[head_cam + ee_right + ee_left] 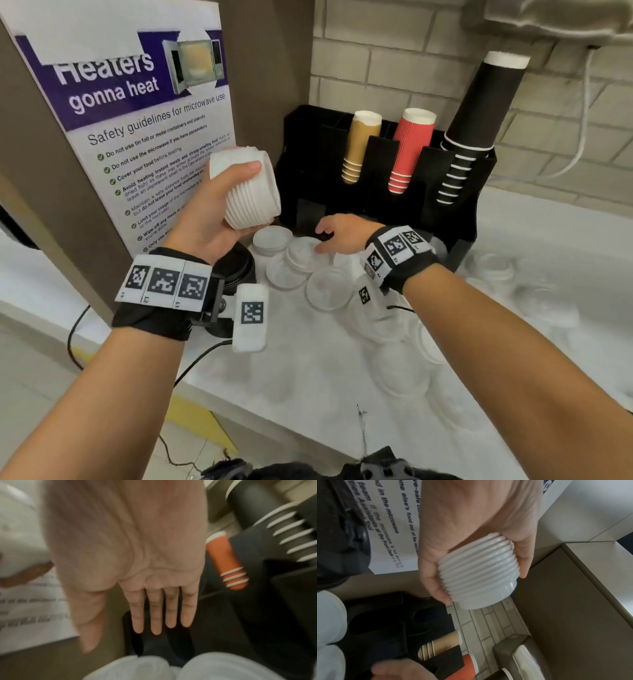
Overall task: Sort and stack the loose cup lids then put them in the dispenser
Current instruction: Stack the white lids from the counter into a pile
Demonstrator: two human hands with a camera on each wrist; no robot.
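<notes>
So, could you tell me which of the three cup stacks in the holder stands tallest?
The black cup stack at the right end of the holder; it rises well above the tan stack and the red stack.

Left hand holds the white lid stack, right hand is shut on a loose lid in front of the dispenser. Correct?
Not quite. The left hand does hold the white lid stack, but the right hand is open and holds nothing; the right wrist view shows its fingers straight, before the dispenser.
</notes>
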